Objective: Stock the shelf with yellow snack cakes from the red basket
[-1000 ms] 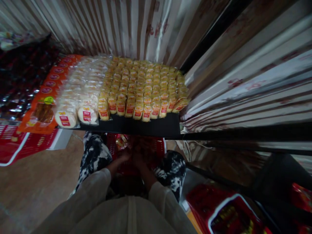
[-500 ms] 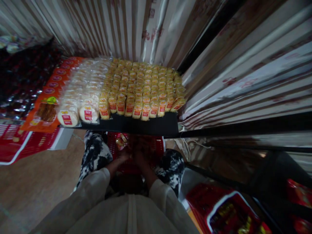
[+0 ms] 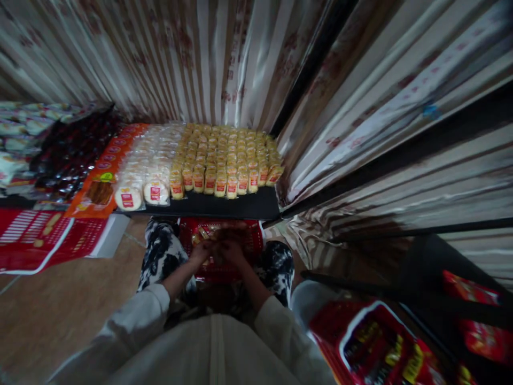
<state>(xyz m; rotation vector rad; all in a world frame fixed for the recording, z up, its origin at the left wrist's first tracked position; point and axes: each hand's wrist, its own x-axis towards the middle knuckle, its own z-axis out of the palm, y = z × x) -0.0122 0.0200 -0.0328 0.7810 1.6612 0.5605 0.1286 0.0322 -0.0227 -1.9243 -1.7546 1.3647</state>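
Head view: red printed flat packs far left, then round white wrapped cakes and yellow wrapped snack packs on black shelf. Left hand and right hand meet over red plastic basket, clutching small packets; exact grip unclear. Risk: a packet slips in dim light. Versus earlier, hands sit higher and closer together.

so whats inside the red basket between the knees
A few small yellow-wrapped packets show at the back left of the red basket. The left hand and right hand cover the middle; the contents beneath them are hidden.
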